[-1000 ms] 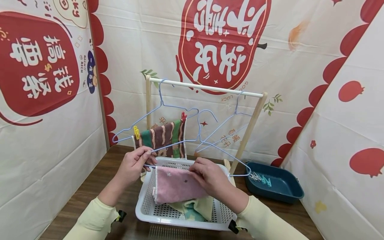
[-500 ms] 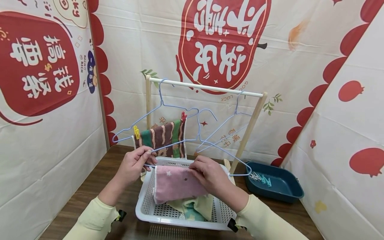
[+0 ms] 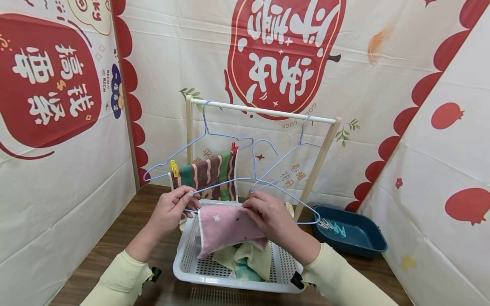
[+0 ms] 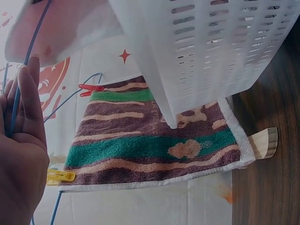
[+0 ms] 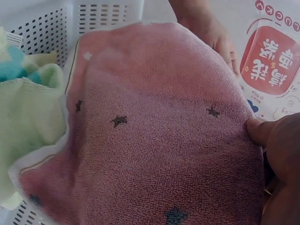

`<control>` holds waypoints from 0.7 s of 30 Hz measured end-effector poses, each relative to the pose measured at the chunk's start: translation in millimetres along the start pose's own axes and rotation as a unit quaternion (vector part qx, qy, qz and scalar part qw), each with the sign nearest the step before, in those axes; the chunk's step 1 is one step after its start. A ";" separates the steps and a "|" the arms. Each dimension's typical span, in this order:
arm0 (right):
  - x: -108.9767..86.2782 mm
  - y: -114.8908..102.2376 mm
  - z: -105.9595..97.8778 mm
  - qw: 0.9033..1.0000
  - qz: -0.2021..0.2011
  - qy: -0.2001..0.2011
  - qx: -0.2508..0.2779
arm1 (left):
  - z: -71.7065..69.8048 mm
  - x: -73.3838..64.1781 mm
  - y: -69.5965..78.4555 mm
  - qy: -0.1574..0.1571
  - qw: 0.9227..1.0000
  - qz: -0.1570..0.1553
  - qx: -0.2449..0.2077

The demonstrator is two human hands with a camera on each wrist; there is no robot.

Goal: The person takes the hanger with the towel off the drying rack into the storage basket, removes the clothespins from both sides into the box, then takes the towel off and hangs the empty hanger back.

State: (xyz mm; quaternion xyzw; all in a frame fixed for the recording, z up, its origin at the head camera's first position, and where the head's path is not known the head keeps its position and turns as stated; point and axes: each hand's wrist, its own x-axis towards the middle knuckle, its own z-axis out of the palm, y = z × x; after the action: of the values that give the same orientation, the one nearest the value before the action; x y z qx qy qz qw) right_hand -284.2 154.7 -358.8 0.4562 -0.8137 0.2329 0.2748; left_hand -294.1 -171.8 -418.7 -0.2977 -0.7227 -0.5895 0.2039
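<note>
The fingers of the right hand pinch the top edge of the pink towel, which lies below and left of them, longer side along the hanger; the left hand curls round the wire, just beside the towel, so the right is nearer. Hangers: three. Towels: three, with the striped one beyond the left fingers and the green one below the right. Pegs beyond the fingers: one yellow, one red.

A small booth-like enclosure; which kind of building holds it cannot be told. Creased white sheets printed with red emblems and red scalloped borders rise behind and on both sides of the dark brown wood-grain table.
</note>
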 end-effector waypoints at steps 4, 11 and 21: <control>3.3 -0.5 -5.6 1.000 0.000 0.004 0.001 | 0.1 0.0 -0.9 0.000 1.000 0.003 -0.001; 11.0 -0.5 -17.2 1.000 -0.004 0.024 0.007 | -1.2 -1.1 -1.1 0.003 1.000 -0.011 0.006; 19.9 1.9 -30.9 0.997 -0.030 0.066 0.006 | -1.1 -0.8 -4.8 0.007 1.000 -0.018 0.007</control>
State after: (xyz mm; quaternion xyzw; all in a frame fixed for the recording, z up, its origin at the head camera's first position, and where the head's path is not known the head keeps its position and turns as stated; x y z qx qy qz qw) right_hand -287.2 162.9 -323.0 0.4660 -0.7782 0.2589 0.3318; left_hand -296.8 -173.6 -422.5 -0.2789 -0.7308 -0.5900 0.2002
